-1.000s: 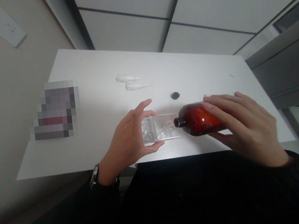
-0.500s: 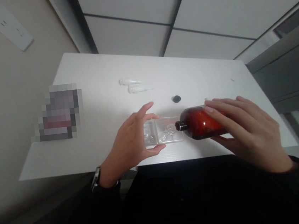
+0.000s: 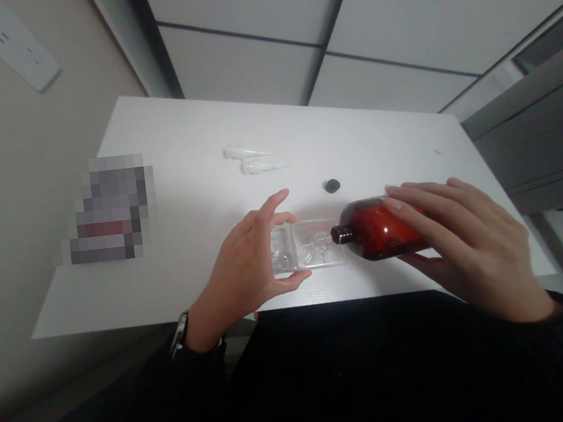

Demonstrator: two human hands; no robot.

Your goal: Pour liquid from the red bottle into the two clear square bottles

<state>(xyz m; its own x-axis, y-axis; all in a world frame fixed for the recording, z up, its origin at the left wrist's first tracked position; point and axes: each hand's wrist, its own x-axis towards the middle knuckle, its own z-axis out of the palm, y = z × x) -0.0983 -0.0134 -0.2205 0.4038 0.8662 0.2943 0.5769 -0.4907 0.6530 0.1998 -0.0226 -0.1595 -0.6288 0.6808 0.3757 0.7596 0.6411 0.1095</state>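
My right hand [image 3: 465,238] is wrapped round a reddish-brown glass bottle [image 3: 384,228], which is tilted on its side with its uncapped neck pointing left. The bottle's mouth is over the right part of a clear plastic case [image 3: 319,257] with round hollows in it. My left hand [image 3: 246,261] grips the case's left part between thumb and fingers, its index finger raised. Behind the bottle lies a small black cap [image 3: 332,185] on the white table. Whether liquid is leaving the bottle I cannot make out.
Two clear, tapered plastic tubes [image 3: 264,166] lie towards the back of the white table [image 3: 188,234]. A pixelated item [image 3: 110,209] is at the left. Beyond the table stand grey panels [image 3: 245,60], and a wall socket [image 3: 15,47] is at upper left.
Very little differs. The view has shifted slightly, while both hands, the tilted bottle and the case keep nearly the same places.
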